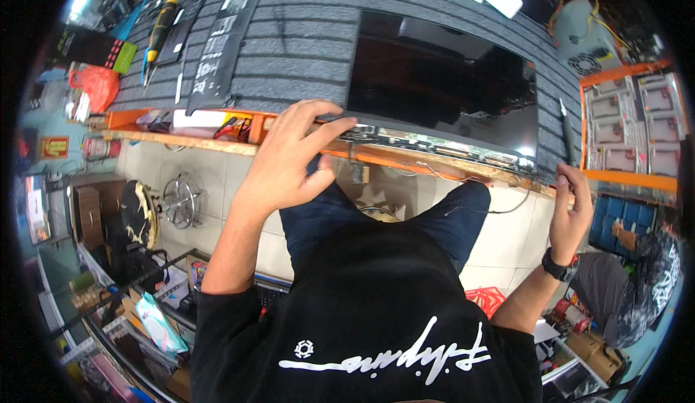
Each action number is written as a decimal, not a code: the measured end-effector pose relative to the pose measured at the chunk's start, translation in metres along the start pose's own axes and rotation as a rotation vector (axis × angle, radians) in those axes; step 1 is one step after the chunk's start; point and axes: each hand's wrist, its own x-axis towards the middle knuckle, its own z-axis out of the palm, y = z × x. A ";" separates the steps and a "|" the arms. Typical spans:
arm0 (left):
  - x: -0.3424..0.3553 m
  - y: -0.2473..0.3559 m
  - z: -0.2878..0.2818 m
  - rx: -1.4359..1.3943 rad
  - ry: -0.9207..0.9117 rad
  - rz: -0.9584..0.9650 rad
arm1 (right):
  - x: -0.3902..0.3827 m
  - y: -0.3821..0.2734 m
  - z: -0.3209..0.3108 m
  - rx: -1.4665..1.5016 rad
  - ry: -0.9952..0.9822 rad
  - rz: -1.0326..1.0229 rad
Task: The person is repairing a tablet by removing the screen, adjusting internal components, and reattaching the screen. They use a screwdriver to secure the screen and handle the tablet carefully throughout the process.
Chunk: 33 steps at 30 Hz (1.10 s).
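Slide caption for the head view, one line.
Left hand at the near left corner of a dark display panel on a striped mat; right hand by the bench edge.

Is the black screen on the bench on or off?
It appears off: the screen shows only dark glass and reflections, no lit picture. Whether it has power, I cannot tell.

One head-worn fisheye view — from close above, steeply down over black shirt [369,280] and workbench [304,48].
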 end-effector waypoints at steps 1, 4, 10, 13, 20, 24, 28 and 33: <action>-0.001 -0.001 -0.002 0.028 0.001 -0.014 | 0.000 0.004 0.003 0.046 0.001 0.038; -0.001 0.004 0.002 0.023 -0.001 -0.043 | 0.006 0.006 0.009 -0.022 -0.002 -0.088; -0.001 0.010 0.000 0.081 -0.085 -0.106 | 0.014 0.006 0.012 0.016 -0.045 -0.162; -0.002 0.010 0.003 0.104 -0.087 -0.099 | 0.007 0.010 0.015 -0.019 -0.082 -0.203; -0.003 0.008 0.003 0.093 -0.062 -0.093 | 0.004 0.014 0.018 -0.065 -0.117 -0.219; -0.003 0.006 0.005 0.081 -0.013 -0.055 | 0.006 0.014 0.018 -0.094 -0.135 -0.233; -0.003 0.007 0.005 0.103 -0.043 -0.063 | 0.008 0.011 0.018 -0.124 -0.150 -0.250; -0.007 -0.003 0.012 0.060 0.009 -0.038 | 0.012 0.018 0.016 -0.014 -0.153 -0.253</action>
